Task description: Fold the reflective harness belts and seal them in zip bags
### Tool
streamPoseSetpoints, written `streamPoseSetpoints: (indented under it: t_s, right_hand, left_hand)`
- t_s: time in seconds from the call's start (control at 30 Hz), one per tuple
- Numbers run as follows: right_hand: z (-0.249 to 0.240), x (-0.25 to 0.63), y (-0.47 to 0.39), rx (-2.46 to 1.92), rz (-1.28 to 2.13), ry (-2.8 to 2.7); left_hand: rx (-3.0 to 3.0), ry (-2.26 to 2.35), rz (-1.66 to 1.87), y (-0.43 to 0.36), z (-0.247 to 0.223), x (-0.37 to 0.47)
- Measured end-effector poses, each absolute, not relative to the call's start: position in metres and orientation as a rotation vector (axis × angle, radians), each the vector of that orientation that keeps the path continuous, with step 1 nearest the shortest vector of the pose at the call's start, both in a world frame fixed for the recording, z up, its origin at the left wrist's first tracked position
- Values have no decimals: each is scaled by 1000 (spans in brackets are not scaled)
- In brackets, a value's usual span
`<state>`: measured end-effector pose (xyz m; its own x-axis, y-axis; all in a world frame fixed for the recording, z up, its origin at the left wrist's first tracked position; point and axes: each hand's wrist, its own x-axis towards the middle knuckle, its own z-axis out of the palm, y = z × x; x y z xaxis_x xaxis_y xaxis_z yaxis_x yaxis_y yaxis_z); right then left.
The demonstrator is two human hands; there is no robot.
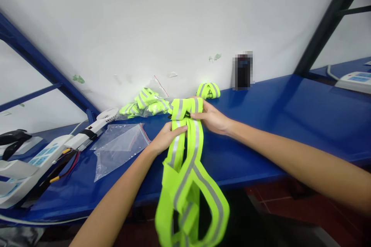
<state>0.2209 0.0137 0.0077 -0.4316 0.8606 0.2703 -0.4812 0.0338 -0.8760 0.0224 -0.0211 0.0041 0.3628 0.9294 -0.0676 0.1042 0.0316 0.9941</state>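
Observation:
Yellow-green reflective straps (194,162) with grey stripes hang in loops from both hands, past the front edge of the blue table. My left hand (168,136) is closed on the left side of the straps, its thumb on top. My right hand (211,117) pinches the upper right part, near a small black piece. At the top, the straps are folded over. Beyond my hands a rolled reflective strap (208,90) lies by the wall. Left of it are several bagged reflective straps (145,102).
Clear plastic bags (120,150) lie left of my left hand. A white fan (108,115), wires with yellow connectors (55,179) and a white power strip (43,160) are farther left. A dark blurred object (242,71) stands at the wall. Blue metal posts (52,65) flank the table.

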Motion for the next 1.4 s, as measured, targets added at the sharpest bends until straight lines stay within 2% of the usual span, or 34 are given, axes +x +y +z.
streamPoseSetpoints:
  t_s: [0.4, 1.0, 1.23, 1.4]
  right_hand:
    - [-1, 208, 1, -528, 1322, -1437]
    - [6, 211, 6, -542, 1254, -1419]
    - [6, 218, 6, -530, 1042, -1653]
    - [1, 218, 4, -447, 1029, -1722]
  left_hand:
    - [1292, 907, 920, -20, -4, 29]
    - [1275, 920, 1018, -27, 3, 39]
    - [1143, 922, 1001, -26, 4, 38]
    - [1025, 926, 1080, -29, 4, 41]
